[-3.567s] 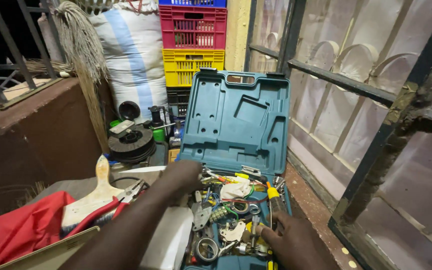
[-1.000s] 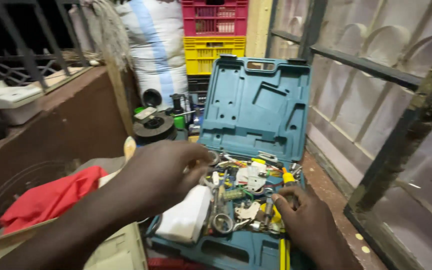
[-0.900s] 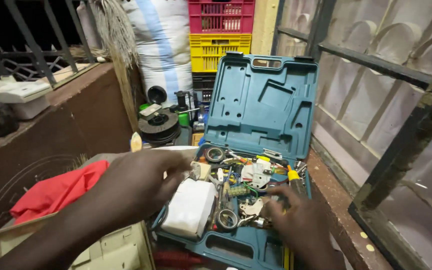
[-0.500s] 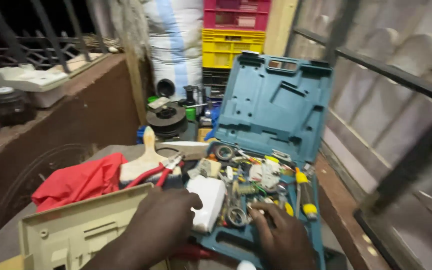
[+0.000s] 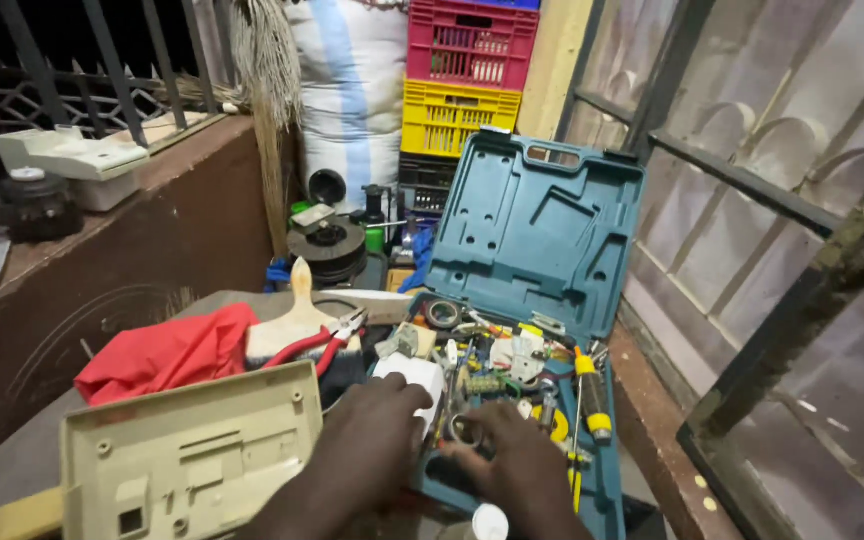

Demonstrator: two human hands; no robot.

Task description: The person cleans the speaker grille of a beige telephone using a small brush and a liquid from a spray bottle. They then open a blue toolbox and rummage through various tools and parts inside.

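Observation:
An open teal tool case (image 5: 532, 235) lies in front of me, its tray full of small tools and parts. My left hand (image 5: 372, 445) rests on the near end of a white plastic block (image 5: 414, 375) at the tray's left side, fingers curled over it. My right hand (image 5: 517, 465) lies in the near part of the tray with fingers spread over loose parts, fingertips beside a metal ring (image 5: 464, 430). A yellow-handled screwdriver (image 5: 590, 400) lies just right of that hand.
Left of the case lie red-handled pliers (image 5: 327, 340), a paint brush (image 5: 287, 320), a red cloth (image 5: 167, 355) and a beige plastic housing (image 5: 187, 455). Stacked crates (image 5: 457, 118) and a white sack (image 5: 352, 90) stand behind. A metal grille (image 5: 752, 200) runs along the right, a brown wall (image 5: 152, 230) along the left.
Both hands have drawn back toward me, to the near edge of the case. The left hand came off the middle of the tray onto the white block's near end.

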